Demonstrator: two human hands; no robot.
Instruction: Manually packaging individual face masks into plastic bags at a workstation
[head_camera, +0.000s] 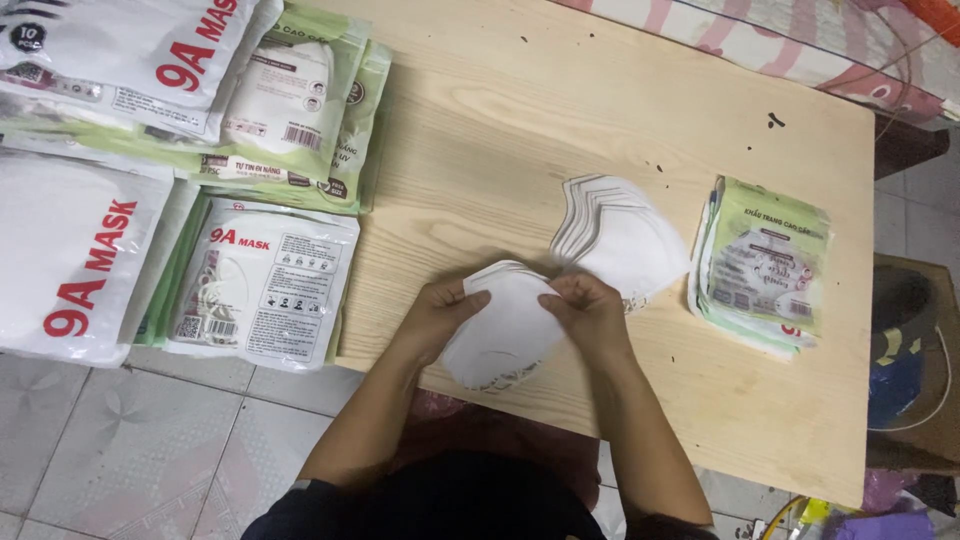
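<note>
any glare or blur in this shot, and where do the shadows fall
Head view: even, soft light; mild sheen on the packaged masks; faint shadows under both hands, left and right, on the white masks; the frame is reasonably sharp, edges slightly bowed.

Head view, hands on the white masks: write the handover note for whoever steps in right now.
Left hand: grips the left edge of a small stack of folded white masks, at the near edge of the wooden table.
Right hand: grips the same stack's right edge.
Loose masks: fanned pile just beyond the hands, unbagged.
Flat pouches: green-and-white stack at the right, apparently empty.
Filled packs: piled at the left, some overhanging the table.
Done: many packs lie filled.
Left: the held stack and the loose pile are not bagged.
</note>
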